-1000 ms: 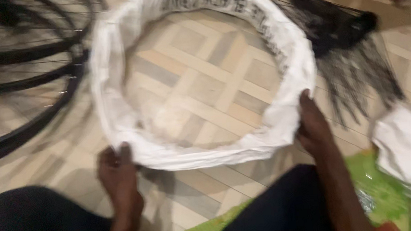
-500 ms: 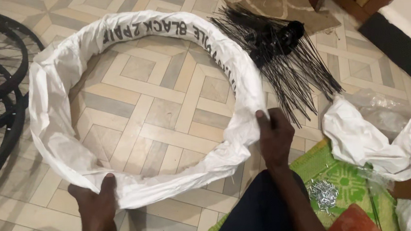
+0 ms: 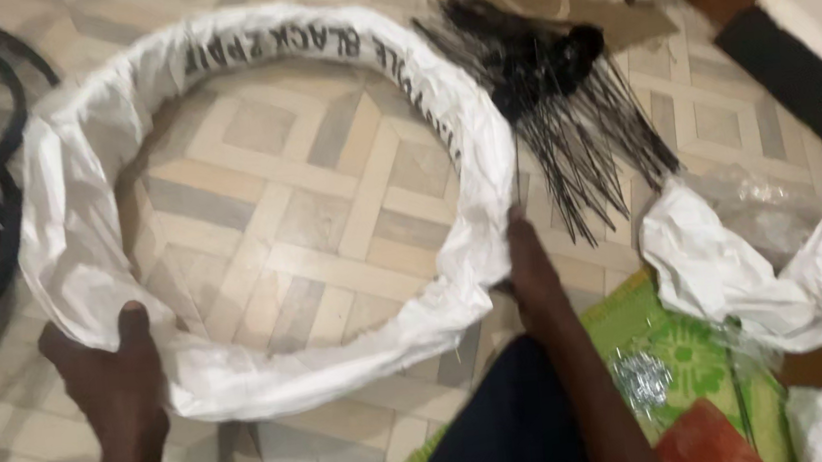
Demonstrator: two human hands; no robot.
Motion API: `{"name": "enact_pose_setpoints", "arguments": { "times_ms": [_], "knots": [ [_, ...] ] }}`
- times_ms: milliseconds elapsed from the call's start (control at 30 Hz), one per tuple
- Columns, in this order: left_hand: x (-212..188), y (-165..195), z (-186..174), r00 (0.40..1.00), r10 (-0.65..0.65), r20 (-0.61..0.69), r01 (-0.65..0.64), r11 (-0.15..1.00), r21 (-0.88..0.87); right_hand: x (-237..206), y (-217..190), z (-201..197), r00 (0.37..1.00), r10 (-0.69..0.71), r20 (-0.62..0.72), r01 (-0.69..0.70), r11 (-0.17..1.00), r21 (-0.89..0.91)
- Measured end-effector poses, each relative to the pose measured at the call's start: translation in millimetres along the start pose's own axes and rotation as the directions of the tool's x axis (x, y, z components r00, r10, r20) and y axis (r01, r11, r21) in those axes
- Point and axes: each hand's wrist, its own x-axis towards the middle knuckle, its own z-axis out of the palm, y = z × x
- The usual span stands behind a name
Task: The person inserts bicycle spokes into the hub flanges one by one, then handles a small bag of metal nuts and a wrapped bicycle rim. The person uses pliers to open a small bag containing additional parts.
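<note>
Two hands [image 3: 113, 375] [image 3: 533, 274] on one white-wrapped ring [image 3: 273, 360]

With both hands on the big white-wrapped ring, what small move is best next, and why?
Probably peel the wrap back at the right hand. The white woven-plastic-wrapped ring lies flat on the tiled floor, the left hand pins its near edge, and the cover already looks loose and bunched beside the right hand.

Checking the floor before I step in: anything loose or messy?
Yes. A bundle of thin black spokes lies fanned out beside the white-wrapped hoop, and crumpled white wrapping lies loose at the right.
</note>
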Motion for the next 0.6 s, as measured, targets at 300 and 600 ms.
{"name": "enact_pose_setpoints", "arguments": {
  "times_ms": [300,600],
  "knots": [
    [18.7,2.7,3.4,0.998,-0.060,-0.004,0.059,0.965,0.254,-3.8,-0.4,9.3,0.956,-0.270,0.119,0.293,0.917,-0.272],
    [-39.9,-29.8,20.2,0.995,-0.050,-0.088,0.062,0.989,0.134,70.4,10.2,-9.4,0.985,-0.161,-0.066,0.150,0.978,-0.144]
  ]
}}
